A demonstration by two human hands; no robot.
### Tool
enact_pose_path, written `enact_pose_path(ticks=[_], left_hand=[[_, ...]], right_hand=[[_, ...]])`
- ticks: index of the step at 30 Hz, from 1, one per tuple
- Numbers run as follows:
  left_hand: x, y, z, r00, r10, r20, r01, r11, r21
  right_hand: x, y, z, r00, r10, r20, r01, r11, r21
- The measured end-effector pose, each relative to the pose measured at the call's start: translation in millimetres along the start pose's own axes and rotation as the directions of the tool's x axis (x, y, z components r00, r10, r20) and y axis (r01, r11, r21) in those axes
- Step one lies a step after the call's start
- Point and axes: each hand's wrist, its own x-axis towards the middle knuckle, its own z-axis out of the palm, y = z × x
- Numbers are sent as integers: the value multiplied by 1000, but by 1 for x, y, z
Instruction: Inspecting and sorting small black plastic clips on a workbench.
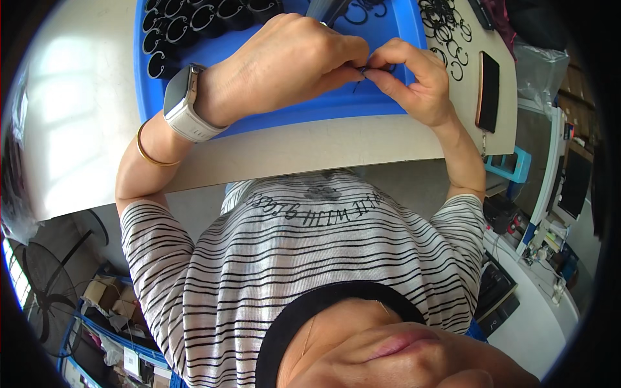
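My left hand (pixel 291 61), wearing a white wristwatch and a thin gold bangle, and my right hand (pixel 417 84) meet fingertip to fingertip over a blue tray (pixel 278 116). Between them both pinch a small black part (pixel 365 70), thin and dark; its exact shape is mostly hidden by the fingers. Several black open rings (pixel 187 26) lie packed in the tray's far left corner, just beyond my left hand. A greyish object (pixel 326 10) shows at the tray's far edge, partly cut off.
The tray rests on a pale table (pixel 84 116). More loose black rings (pixel 446 35) lie on the table right of the tray. A dark phone (pixel 488 90) lies by my right wrist. A fan, boxes and blue crates are on the floor at the lower left.
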Motion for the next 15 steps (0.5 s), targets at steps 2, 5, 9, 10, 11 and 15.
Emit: enact_pose_path(ticks=[2,5,9,10,11,15], left_hand=[[0,0,0,1000,-23,0,23,999,-33],[-1,-1,1,998,-52,-30,51,998,-35],[0,-3,-1,998,-53,-38,50,996,-68],[-1,-3,-1,998,-45,-42,42,996,-76],[-1,-3,-1,998,-47,-42,43,996,-76],[-1,-2,-2,997,-74,7,75,992,-102]], right_hand=[[0,-1,0,1000,6,3,-6,1000,12],[0,0,0,1000,16,10,-16,1000,23],[-6,4,-5,999,40,1,-40,999,-33],[-7,4,-5,999,39,2,-39,999,-32],[-7,4,-5,998,69,-4,-69,998,-3],[-7,4,-6,993,115,26,-116,992,42]])
